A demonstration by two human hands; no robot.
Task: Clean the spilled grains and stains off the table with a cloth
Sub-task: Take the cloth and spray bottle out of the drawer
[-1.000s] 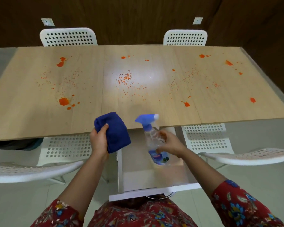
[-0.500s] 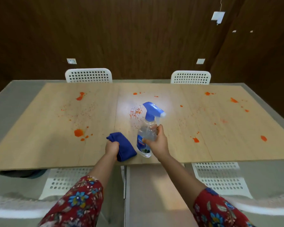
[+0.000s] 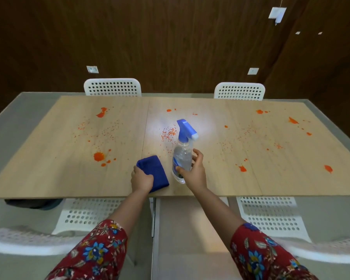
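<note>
A long wooden table (image 3: 49, 168) carries orange stains (image 3: 98, 156) and scattered orange grains (image 3: 170, 132) across its top. My left hand (image 3: 141, 179) grips a folded blue cloth (image 3: 155, 172) that rests on the table near the front edge. Just to its right my right hand (image 3: 193, 172) holds a clear spray bottle (image 3: 182, 158) with a blue trigger head, upright, its base close to the tabletop. More stains lie at the right (image 3: 242, 168) and the far left (image 3: 101, 113).
Two white perforated chairs (image 3: 112, 86) stand at the far side, and two more (image 3: 271, 217) are tucked under the near edge beside my arms. A dark wood wall rises behind. A dark object (image 3: 32, 203) sits under the table at the left.
Both hands have come up from below the table edge onto the tabletop. The cloth now lies on the wood, and the bottle stands upright beside it. The view has tilted upward.
</note>
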